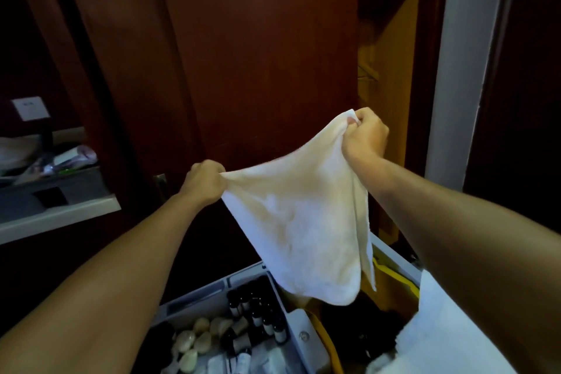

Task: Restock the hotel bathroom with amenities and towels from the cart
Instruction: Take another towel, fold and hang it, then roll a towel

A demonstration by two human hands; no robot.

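Towel (299,222) hangs at centre frame, stretched between two fists: the left hand (204,181) pinches one top corner lower and to the left, the right hand (365,137) clenches the other, higher and to the right. Its top edge slants upward to the right; the body drops below both grips, over the cart tray (198,296) of dark bottles (258,310) at the bottom. No writing is legible.

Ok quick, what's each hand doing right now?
Left hand: closed, gripping one corner of the white towel.
Right hand: closed, gripping the towel's other top corner, held higher.
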